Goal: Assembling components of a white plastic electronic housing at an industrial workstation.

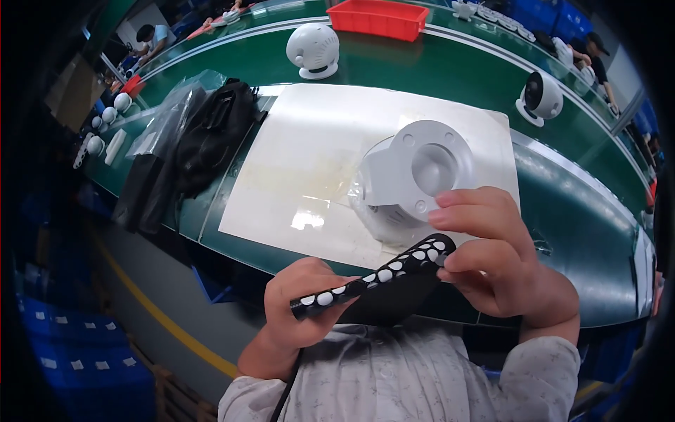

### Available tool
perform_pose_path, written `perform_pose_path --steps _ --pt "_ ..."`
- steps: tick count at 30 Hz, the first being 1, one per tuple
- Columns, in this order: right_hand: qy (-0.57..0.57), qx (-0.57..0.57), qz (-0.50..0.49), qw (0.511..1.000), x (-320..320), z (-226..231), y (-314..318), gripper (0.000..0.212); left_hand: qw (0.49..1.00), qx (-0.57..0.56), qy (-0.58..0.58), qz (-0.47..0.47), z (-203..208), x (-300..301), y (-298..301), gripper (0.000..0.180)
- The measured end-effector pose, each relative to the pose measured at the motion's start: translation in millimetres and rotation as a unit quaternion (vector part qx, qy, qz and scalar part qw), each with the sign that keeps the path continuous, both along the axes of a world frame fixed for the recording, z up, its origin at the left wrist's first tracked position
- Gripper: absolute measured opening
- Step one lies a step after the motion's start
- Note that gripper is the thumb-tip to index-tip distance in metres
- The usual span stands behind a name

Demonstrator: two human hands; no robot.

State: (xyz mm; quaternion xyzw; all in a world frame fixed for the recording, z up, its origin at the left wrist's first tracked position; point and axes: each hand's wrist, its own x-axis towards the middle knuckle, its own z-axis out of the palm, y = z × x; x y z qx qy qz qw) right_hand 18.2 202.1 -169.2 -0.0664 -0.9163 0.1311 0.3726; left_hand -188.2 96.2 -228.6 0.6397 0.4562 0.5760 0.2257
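My left hand (pixel 304 299) is wrapped around the left end of a black strip, or a rolled sheet, dotted with round white pads (pixel 383 274). The strip slants up to the right in front of my body. At its right end, the thumb and index finger of my right hand (pixel 496 257) pinch a small greyish round pad (pixel 441 259). My other right fingers reach up by the rim of a white fan-like device (pixel 404 165). This device lies tipped over, its round base facing up, with clear plastic film around its lower body. Several shallow round recesses mark the base.
Under the device is a whitish board (pixel 281 183) on the green bench. A black bag (pixel 214 141) and clear plastic bags (pixel 169 116) lie at left. Farther back are a white device (pixel 313 53), a red bin (pixel 378 20) and another device (pixel 540 98). People work beyond.
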Motion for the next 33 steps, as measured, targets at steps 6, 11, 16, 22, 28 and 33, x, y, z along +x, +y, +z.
perform_pose_path --steps 6,11,16,22,28,33 --pt "-0.026 -0.018 0.047 0.998 -5 -10 6 0.044 0.999 0.035 -0.014 0.004 -6 -5 8 0.024" --pt "0.023 -0.035 0.002 0.999 -14 -14 8 0.044 0.999 0.046 -0.020 0.005 -5 -8 14 0.023" --pt "0.022 0.000 0.117 0.993 -17 -15 18 0.040 0.998 0.044 -0.027 0.021 -9 -14 18 0.025" --pt "-0.003 -0.292 0.137 0.947 -15 -20 20 0.067 0.998 0.034 0.036 -0.033 -3 -11 28 0.024" --pt "0.024 -0.273 0.152 0.949 -8 -19 29 0.075 0.999 -0.036 0.040 0.002 -4 -4 33 0.022" --pt "0.079 -0.289 0.195 0.934 4 -27 56 0.081 0.998 -0.065 0.023 0.011 1 16 40 0.023"
